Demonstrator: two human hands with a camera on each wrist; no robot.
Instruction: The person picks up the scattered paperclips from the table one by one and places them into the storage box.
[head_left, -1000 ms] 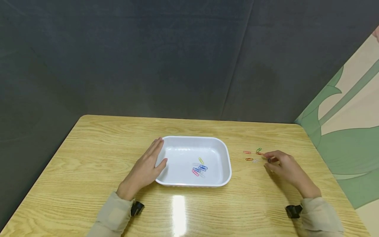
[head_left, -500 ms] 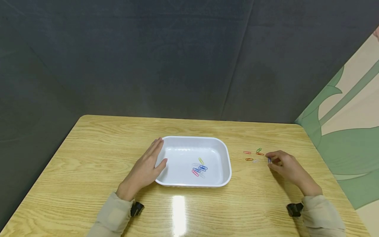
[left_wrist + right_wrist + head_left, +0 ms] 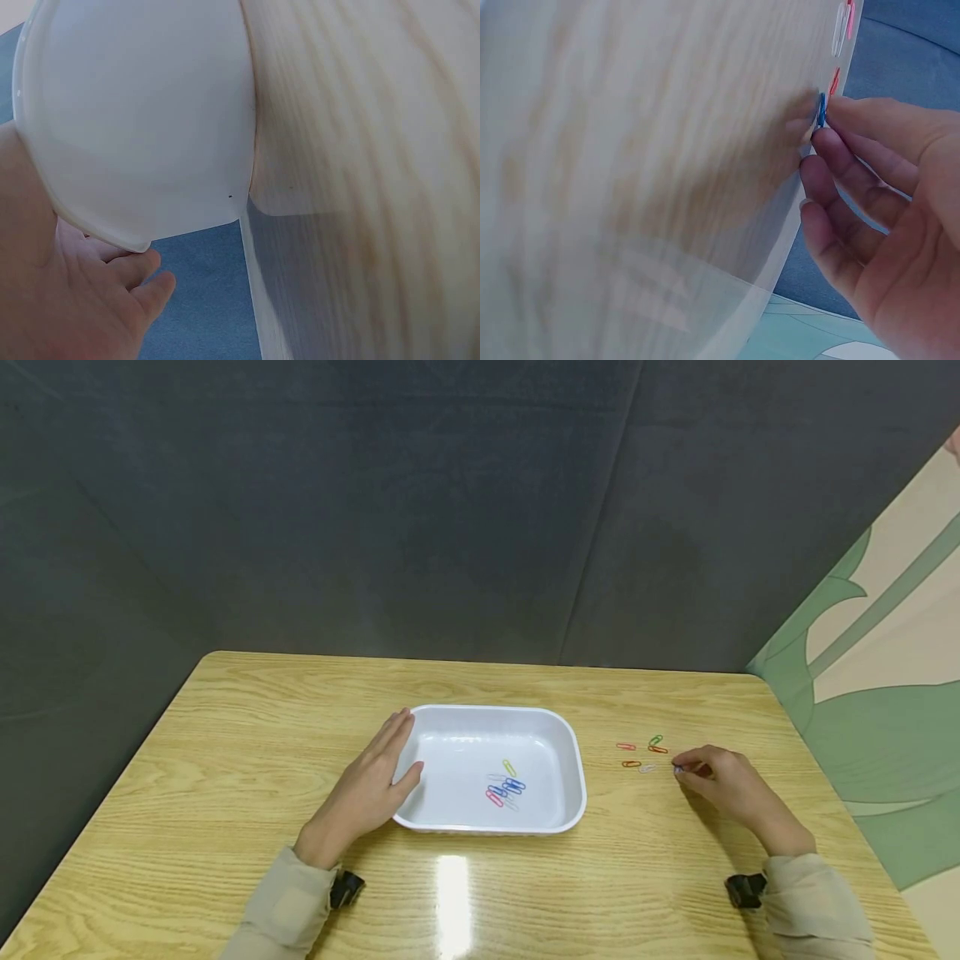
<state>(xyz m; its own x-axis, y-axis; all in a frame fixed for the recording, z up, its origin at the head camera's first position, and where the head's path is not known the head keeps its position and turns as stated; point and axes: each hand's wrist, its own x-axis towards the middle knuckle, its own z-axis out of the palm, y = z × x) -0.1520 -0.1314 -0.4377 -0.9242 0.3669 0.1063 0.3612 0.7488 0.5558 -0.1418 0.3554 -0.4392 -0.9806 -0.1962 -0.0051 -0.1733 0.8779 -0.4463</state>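
Observation:
A white tray stands mid-table with several paper clips lying in it, blue, clear, pink and yellow. My left hand rests on its left rim with fingers straight; the left wrist view has this hand against the tray's wall. Right of the tray, my right hand pinches a blue paper clip at the fingertips, low at the tabletop. Just left of those fingertips lie a green clip, a red clip, an orange-red clip, a pink clip and a white clip.
The wood-grain table ends at a dark cloth backdrop behind and on the left. A panel with green leaf shapes borders the right side. Black wrist cameras sit under both sleeves.
My right hand drew slightly right from the red clip, which now lies apart from the fingers. The blue clip first stood upright between the fingers, then tipped lower. The left hand stayed still.

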